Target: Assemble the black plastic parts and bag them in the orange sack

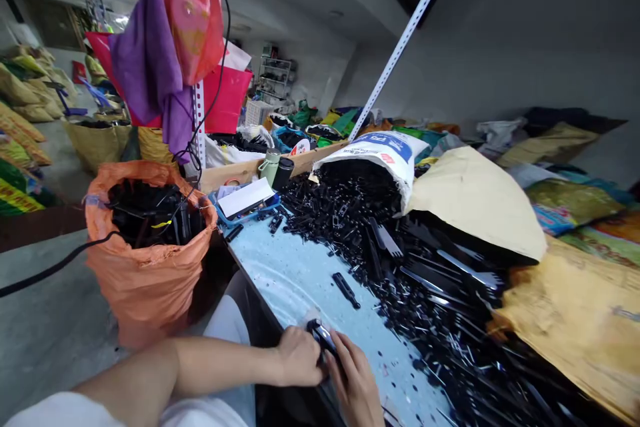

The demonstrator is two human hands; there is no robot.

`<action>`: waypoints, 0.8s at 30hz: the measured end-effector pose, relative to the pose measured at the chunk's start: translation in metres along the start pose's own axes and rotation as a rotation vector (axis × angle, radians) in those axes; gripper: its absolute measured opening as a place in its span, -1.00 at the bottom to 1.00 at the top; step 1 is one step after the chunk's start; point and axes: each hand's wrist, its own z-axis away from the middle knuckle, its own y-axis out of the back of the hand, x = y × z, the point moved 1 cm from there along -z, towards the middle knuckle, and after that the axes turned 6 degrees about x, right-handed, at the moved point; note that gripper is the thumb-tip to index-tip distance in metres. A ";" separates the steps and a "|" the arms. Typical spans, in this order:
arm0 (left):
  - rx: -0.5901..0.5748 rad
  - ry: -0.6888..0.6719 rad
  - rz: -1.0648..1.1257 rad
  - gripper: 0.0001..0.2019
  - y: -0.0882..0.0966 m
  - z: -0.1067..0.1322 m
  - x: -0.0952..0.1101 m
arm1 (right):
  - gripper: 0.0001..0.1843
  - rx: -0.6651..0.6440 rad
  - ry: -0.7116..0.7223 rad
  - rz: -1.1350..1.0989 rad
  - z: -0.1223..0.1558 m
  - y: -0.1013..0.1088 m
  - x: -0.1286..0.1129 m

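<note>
Both hands meet at the near edge of the light blue tabletop [280, 273]. My left hand [299, 359] is closed, curled against the near side of a glossy black plastic part [323, 335]. From the right, my right hand [357, 383] presses its fingers along the same part, which partly hides it. The part's exact kind does not show. Beyond the hands lies a loose, long black plastic piece [346, 290]. A large heap of small black pieces [330, 213] spreads to the right, with flat fork-shaped pieces [387, 240] among them.
Left of the table stands an orange woven sack [145, 280] filled with black items. A white sack [370, 153] and a beige sack [475, 200] open onto the heap. A blue tray [245, 210] with papers sits near a green bottle [270, 165]. A black cable [60, 263] crosses the left.
</note>
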 end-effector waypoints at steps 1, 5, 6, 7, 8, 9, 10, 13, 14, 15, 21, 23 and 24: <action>-0.032 0.015 -0.003 -0.59 -0.003 0.001 0.003 | -0.43 -0.009 -0.006 -0.029 -0.007 -0.008 -0.002; -0.059 0.094 0.019 -0.62 -0.007 0.001 0.007 | -0.62 -0.064 -0.022 -0.075 -0.018 -0.030 0.003; -0.045 0.113 0.021 -0.63 -0.005 0.000 0.005 | -0.62 -0.074 -0.033 -0.073 -0.017 -0.032 0.005; -0.029 0.129 0.020 -0.64 -0.003 0.000 0.002 | -0.62 -0.083 -0.045 -0.070 -0.017 -0.033 0.005; -0.011 0.143 0.016 -0.66 0.000 0.000 -0.001 | -0.61 -0.089 -0.056 -0.065 -0.017 -0.034 0.004; 0.005 0.157 0.011 -0.68 0.002 -0.001 -0.004 | -0.60 -0.091 -0.067 -0.061 -0.018 -0.035 0.002; 0.019 0.170 0.006 -0.69 0.003 -0.002 -0.007 | -0.60 -0.092 -0.079 -0.056 -0.019 -0.037 0.000; 0.029 0.187 -0.004 -0.72 0.003 -0.006 -0.013 | -0.57 -0.103 -0.139 -0.030 -0.026 -0.041 -0.009; 0.027 0.190 -0.005 -0.72 0.002 -0.006 -0.014 | -0.55 -0.110 -0.163 -0.019 -0.028 -0.042 -0.011; 0.021 0.192 -0.004 -0.72 0.000 -0.007 -0.014 | -0.54 -0.119 -0.183 -0.009 -0.029 -0.042 -0.013; -0.042 0.191 -0.071 -0.70 0.006 -0.009 -0.029 | -0.56 -0.177 -0.297 0.046 -0.032 -0.041 -0.018; -0.063 0.142 -0.095 -0.70 0.011 -0.010 -0.034 | -0.57 -0.203 -0.340 0.064 -0.034 -0.043 -0.020; -0.066 0.127 -0.105 -0.70 0.013 -0.010 -0.035 | -0.57 -0.218 -0.354 0.068 -0.036 -0.044 -0.021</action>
